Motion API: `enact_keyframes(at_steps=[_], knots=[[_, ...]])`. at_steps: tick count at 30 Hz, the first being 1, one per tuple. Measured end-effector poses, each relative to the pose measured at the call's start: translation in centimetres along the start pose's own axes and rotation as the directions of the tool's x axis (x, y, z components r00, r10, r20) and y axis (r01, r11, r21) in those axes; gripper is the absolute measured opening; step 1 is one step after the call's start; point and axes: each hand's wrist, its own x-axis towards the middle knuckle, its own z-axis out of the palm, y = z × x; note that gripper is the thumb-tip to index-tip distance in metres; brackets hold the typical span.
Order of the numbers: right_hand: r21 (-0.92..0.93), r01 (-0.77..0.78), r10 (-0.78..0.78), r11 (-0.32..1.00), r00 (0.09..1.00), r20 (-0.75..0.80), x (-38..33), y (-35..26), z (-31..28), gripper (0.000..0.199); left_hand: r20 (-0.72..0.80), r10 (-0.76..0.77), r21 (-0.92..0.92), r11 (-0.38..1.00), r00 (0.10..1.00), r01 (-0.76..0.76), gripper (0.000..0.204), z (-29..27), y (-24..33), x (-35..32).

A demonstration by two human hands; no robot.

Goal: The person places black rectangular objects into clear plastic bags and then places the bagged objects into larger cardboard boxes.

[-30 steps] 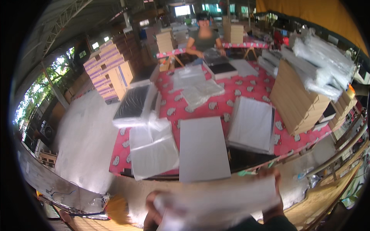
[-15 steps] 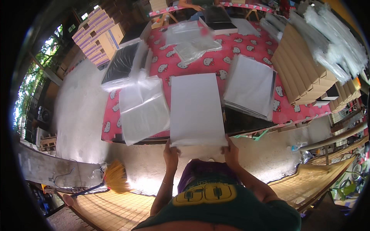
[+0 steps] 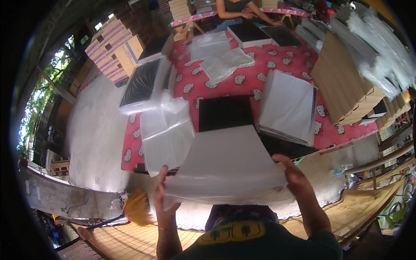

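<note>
A white rectangular panel [image 3: 229, 160], with what looks like clear plastic film around its near end, is tilted up toward me over the table's front edge. My left hand [image 3: 165, 193] is closed on its near left corner, with a flap of film by the fingers. At the near right corner my right hand [image 3: 295, 177] grips the edge, slightly blurred. Just beyond the panel a flat black sheet [image 3: 225, 113] lies on the table. Left of it are clear plastic bags [image 3: 169, 138]. To the right rests a stack of white sheets [image 3: 288, 106] above a black one.
The table has a pink patterned cloth [image 3: 221, 89]. Folded brown cardboard [image 3: 342, 82] and bundled plastic [image 3: 377, 56] stand at right. Film-wrapped black panels [image 3: 141, 82] sit at left. Across the table a person [image 3: 236, 11] reaches toward a black panel [image 3: 281, 35]. A broom [image 3: 138, 208] is lower left.
My hands have moved apart and closer to me, raising the panel's near end. The black sheet beyond it has come into view. The person across has shifted a black panel to the right.
</note>
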Motion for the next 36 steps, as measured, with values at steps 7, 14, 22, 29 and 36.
enact_keyframes(at_steps=[7,14,22,29,36], knots=[[0.34,0.229,-0.184,0.912,0.97,-0.16,11.2,-0.9,1.9,0.036,0.039,0.055,-0.249,0.968,0.998,-0.043,0.047,-0.4,3.4,11.8],[0.348,0.273,-0.097,0.897,0.889,-0.448,15.5,6.9,-5.6,0.02,-0.135,-0.119,-0.221,0.971,0.984,0.087,0.031,-6.2,-3.7,16.6],[-0.324,-0.115,-0.203,0.939,0.574,-0.793,12.7,14.6,-10.4,0.038,-0.399,-0.012,0.497,0.837,0.917,0.227,0.042,-11.4,-7.0,17.5],[-0.591,-0.121,-0.381,0.797,0.659,-0.648,18.2,11.0,-13.8,0.041,-0.028,0.03,0.632,0.775,0.999,-0.006,0.038,-6.4,-9.0,23.1],[-0.632,0.006,-0.462,0.775,0.688,-0.56,11.4,8.0,-10.4,0.034,0.01,-0.324,0.597,0.761,0.946,0.254,0.038,-4.8,-7.7,19.8]])
